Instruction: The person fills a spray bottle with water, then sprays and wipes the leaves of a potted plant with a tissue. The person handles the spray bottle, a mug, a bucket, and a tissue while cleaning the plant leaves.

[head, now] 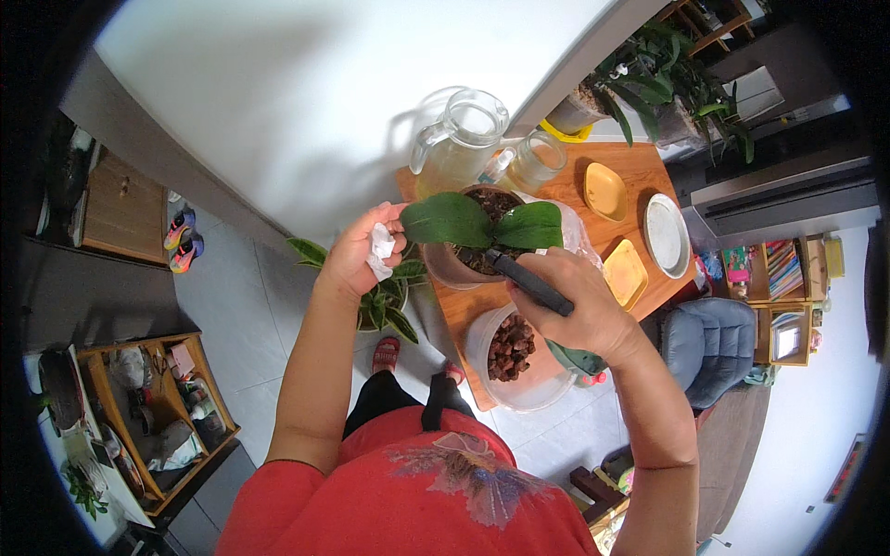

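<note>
My left hand [367, 249] holds a crumpled white tissue [382, 250] against its palm. Its thumb and index finger are at the left tip of a broad green leaf [446, 221]; whether they pinch it cannot be made out. The leaf belongs to a potted orchid-like plant [530, 228] in a brownish pot [448, 270] with dark bark mix. In my right hand [580, 299] is a tool with a thick dark handle [539, 288], its end slanting toward the pot's near rim. Below the right hand, a clear plastic tub [480, 368] contains reddish-brown stones [511, 351].
On the wooden table [646, 170] stand a glass pitcher [462, 149], a glass jar [541, 163], a small bottle [499, 167], two yellow dishes [605, 191] and a white oval dish [667, 235]. A variegated plant [389, 299] stands on the floor to the left.
</note>
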Motion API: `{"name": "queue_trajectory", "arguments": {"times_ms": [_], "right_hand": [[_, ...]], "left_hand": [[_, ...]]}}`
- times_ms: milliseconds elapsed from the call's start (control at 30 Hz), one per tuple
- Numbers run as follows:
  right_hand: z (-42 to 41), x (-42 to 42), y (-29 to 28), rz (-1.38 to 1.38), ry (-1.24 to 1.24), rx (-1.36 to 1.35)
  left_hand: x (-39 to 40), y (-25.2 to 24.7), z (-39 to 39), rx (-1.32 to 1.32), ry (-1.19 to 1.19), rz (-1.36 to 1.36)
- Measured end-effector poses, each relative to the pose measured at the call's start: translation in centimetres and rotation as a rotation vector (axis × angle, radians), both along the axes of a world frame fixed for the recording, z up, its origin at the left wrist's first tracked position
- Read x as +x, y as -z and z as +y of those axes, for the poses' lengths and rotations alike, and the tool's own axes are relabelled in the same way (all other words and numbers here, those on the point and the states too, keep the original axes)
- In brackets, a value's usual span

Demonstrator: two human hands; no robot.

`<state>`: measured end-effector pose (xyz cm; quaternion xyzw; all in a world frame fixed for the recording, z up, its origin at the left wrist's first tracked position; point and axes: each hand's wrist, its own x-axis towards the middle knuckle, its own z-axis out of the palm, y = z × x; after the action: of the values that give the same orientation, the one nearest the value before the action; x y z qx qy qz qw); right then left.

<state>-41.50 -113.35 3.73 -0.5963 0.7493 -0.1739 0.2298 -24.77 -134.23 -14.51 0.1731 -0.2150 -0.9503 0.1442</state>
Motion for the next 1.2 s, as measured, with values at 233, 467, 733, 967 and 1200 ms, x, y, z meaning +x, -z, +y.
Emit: {"name": "queue_trajectory", "arguments": {"times_ms": [233, 467, 733, 967, 1200], "right_hand": [[-0.9, 0.6, 0.7, -0.021, 0.017, -0.049], [-1.3, 0.4, 0.5, -0.040, 0.015, -0.037], [0.6, -1.1, 0.5, -0.003, 0.029, 0.018], [0.6, -1.9, 1.5, -0.050, 0.113, -0.013], [1.4, -2.8, 1.7, -0.152, 0.103, 0.013]], "left_hand": [[0.6, -0.5, -0.6, 0.020, 0.023, 0.009], [0.3, -1.1, -0.7, -0.046, 0.014, -0.065], [0.3, -0.6, -1.0, -0.086, 0.023, -0.138], [0.2, -0.9, -0.5, -0.207, -0.007, -0.302], [0.0, -2.4, 0.4, -0.286, -0.056, -0.405]]}}
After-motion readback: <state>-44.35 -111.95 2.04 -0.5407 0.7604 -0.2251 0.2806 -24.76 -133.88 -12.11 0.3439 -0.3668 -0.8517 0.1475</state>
